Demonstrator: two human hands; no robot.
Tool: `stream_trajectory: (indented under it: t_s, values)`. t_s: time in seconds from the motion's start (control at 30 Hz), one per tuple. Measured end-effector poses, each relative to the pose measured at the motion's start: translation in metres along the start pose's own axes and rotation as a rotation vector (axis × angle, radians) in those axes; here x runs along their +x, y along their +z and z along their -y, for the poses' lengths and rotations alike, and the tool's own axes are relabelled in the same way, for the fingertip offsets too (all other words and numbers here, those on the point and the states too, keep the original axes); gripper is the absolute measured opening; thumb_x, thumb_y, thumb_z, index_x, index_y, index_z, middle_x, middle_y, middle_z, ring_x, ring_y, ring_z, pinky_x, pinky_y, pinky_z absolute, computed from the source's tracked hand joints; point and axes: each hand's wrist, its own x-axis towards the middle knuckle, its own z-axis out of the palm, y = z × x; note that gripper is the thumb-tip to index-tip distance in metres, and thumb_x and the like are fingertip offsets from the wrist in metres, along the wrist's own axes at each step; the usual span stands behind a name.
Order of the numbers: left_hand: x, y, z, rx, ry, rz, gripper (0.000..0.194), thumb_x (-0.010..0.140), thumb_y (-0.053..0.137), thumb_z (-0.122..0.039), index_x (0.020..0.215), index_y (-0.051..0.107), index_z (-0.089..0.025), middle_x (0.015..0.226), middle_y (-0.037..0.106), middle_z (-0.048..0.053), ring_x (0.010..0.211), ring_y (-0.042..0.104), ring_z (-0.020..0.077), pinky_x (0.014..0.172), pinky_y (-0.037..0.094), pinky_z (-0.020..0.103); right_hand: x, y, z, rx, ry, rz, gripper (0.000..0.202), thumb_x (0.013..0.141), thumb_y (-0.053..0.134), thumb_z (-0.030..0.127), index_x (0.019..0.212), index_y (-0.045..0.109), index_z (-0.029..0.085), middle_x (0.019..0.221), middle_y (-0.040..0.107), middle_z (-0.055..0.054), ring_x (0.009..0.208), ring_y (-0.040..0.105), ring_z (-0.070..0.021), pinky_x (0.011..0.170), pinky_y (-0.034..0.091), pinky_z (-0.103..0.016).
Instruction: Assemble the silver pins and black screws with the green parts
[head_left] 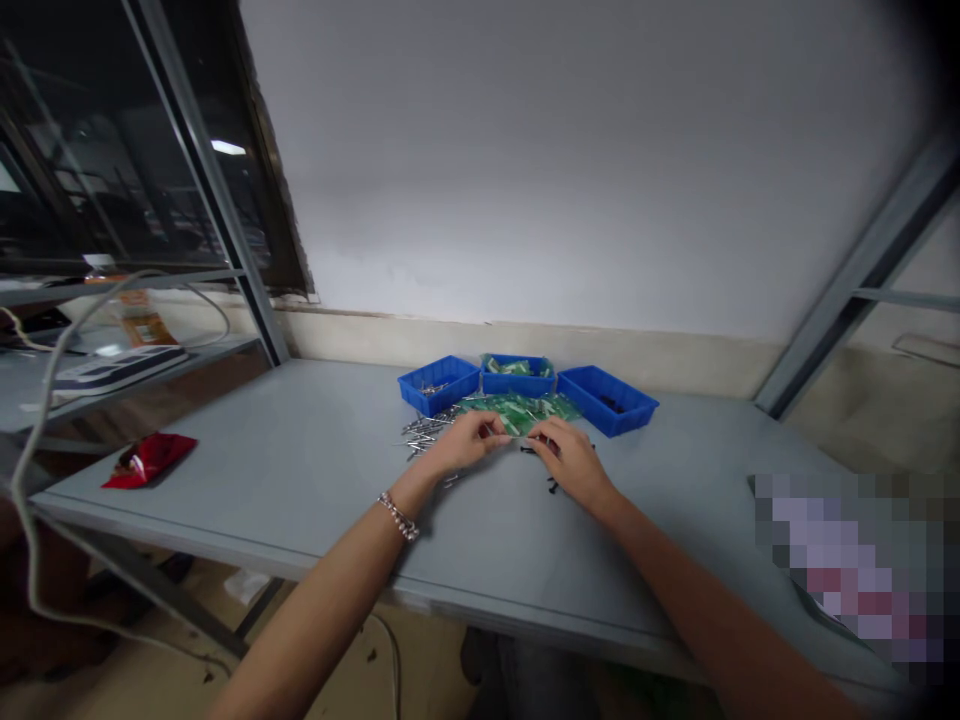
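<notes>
My left hand [476,440], with a beaded bracelet [399,516] on its wrist, has its thumb and fingers pinched together over the table. Facing it, my right hand [566,455] is pinched too, its fingertips almost meeting those of the left. What they hold between them is too small to make out. Green-and-clear plastic bags [517,412] lie just behind the fingertips. Beside my left hand spreads a pile of thin silver metal pins [424,432]. Small black screw-like pieces [553,487] lie under and near my right hand.
Three blue bins line the back: the left bin [429,400] has silver pins, the middle bin [517,383] green packets, the right bin [619,418] dark pieces. A red packet [152,460] lies on the table [315,470] at left. A white cable [34,450] hangs nearby.
</notes>
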Motion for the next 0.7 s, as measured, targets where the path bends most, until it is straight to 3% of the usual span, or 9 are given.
stream_trajectory:
  t_s: [0.1, 0.27, 0.4, 0.57, 0.7]
  values:
    - [0.0001, -0.0006, 0.0005, -0.011, 0.023, 0.052, 0.017, 0.075, 0.056, -0.029, 0.070, 0.055, -0.013, 0.067, 0.055, 0.002, 0.062, 0.045, 0.0110, 0.058, 0.035, 0.024, 0.0001, -0.0016, 0.0018, 0.008, -0.008, -0.009, 0.014, 0.082, 0.047, 0.023, 0.073, 0.057, 0.019, 0.070, 0.052, -0.001, 0.065, 0.050, -0.0145, 0.061, 0.038, -0.026]
    - [0.0001, -0.0029, -0.0021, 0.008, 0.022, 0.013, 0.018, 0.074, 0.056, -0.029, 0.068, 0.055, -0.013, 0.067, 0.055, 0.003, 0.061, 0.044, 0.0109, 0.058, 0.035, 0.024, -0.0001, -0.0043, 0.0066, 0.013, -0.026, 0.011, 0.016, 0.084, 0.045, 0.023, 0.072, 0.056, 0.019, 0.069, 0.051, -0.001, 0.066, 0.050, -0.0146, 0.060, 0.037, -0.025]
    - [-0.0012, -0.0032, -0.0050, 0.015, 0.011, 0.104, 0.017, 0.074, 0.056, -0.028, 0.070, 0.056, -0.012, 0.066, 0.055, 0.002, 0.061, 0.044, 0.0107, 0.057, 0.035, 0.024, -0.0003, -0.0043, 0.0076, 0.016, -0.024, 0.003, 0.014, 0.083, 0.045, 0.022, 0.076, 0.056, 0.019, 0.069, 0.051, -0.001, 0.065, 0.049, -0.0143, 0.061, 0.037, -0.025]
    - [-0.0013, -0.0041, -0.0054, 0.018, 0.019, 0.030, 0.017, 0.075, 0.057, -0.028, 0.069, 0.056, -0.012, 0.067, 0.056, 0.003, 0.059, 0.044, 0.0105, 0.057, 0.035, 0.024, -0.0005, -0.0040, 0.0069, 0.023, -0.029, 0.004, 0.014, 0.083, 0.044, 0.022, 0.075, 0.055, 0.019, 0.068, 0.050, -0.001, 0.064, 0.048, -0.0143, 0.059, 0.036, -0.025]
    - [-0.0008, -0.0043, -0.0053, 0.039, 0.031, 0.055, 0.017, 0.075, 0.057, -0.028, 0.069, 0.056, -0.012, 0.067, 0.056, 0.002, 0.060, 0.045, 0.0109, 0.057, 0.035, 0.024, -0.0010, -0.0042, 0.0073, 0.036, -0.025, 0.016, 0.013, 0.083, 0.043, 0.021, 0.076, 0.054, 0.019, 0.069, 0.050, -0.001, 0.066, 0.048, -0.0143, 0.060, 0.037, -0.025]
